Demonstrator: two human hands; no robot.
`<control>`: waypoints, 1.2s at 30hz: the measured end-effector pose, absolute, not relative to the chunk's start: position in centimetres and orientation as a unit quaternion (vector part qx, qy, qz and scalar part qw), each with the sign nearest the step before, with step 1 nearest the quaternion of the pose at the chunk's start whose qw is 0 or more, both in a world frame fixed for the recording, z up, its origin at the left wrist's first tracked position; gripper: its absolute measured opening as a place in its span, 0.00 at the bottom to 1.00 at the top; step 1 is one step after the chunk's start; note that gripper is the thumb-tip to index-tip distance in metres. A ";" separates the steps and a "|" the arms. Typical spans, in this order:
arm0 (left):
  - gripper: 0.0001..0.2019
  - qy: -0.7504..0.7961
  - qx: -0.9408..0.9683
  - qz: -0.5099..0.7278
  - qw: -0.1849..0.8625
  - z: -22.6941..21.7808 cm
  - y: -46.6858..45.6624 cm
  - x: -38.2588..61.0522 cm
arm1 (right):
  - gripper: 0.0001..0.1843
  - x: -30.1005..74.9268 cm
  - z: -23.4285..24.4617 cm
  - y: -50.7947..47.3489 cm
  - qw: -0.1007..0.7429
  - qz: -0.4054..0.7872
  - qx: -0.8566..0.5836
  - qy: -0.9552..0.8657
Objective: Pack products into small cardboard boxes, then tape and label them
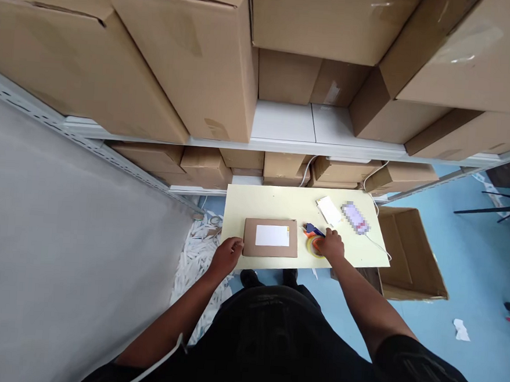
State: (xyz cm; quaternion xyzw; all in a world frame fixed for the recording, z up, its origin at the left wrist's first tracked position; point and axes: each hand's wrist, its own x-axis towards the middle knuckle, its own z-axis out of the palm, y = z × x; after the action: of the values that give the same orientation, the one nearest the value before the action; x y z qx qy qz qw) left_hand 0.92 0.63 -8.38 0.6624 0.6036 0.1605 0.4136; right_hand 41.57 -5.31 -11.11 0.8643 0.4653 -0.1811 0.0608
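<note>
A flat brown cardboard parcel (271,237) with a white label lies on a small pale yellow table (280,201). My left hand (226,255) rests at the parcel's left edge, fingers curled against it. My right hand (332,246) is closed over a tape dispenser (313,238) with an orange and blue body and a roll of tape, just right of the parcel.
A white card (329,210) and a blurred-out device (355,218) with a white cable lie at the table's back right. An open cardboard box (412,254) stands on the blue floor to the right. Shelves stacked with cartons (190,52) rise behind. White paper strips (198,257) litter the floor left.
</note>
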 end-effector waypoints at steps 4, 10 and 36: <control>0.15 0.565 0.684 0.126 0.443 -5.4 -1.7 1.7 | 0.17 43.4 -13.0 -4.4 0.089 -0.259 0.835 0.476; 0.17 0.551 0.568 0.088 0.605 -2.4 -3.5 11.7 | 0.24 43.1 -12.5 -7.6 -0.048 -0.237 0.823 0.515; 0.07 0.410 0.854 -0.183 0.265 -7.2 6.6 30.1 | 0.34 39.4 -10.7 -22.4 -0.051 -0.348 0.814 0.462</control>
State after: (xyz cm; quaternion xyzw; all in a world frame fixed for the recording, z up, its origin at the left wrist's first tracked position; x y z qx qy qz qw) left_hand 30.13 6.56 -7.23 0.8535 0.4098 -0.1829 0.2648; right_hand 39.43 -22.38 -10.67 0.8141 0.4622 -0.3479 -0.0506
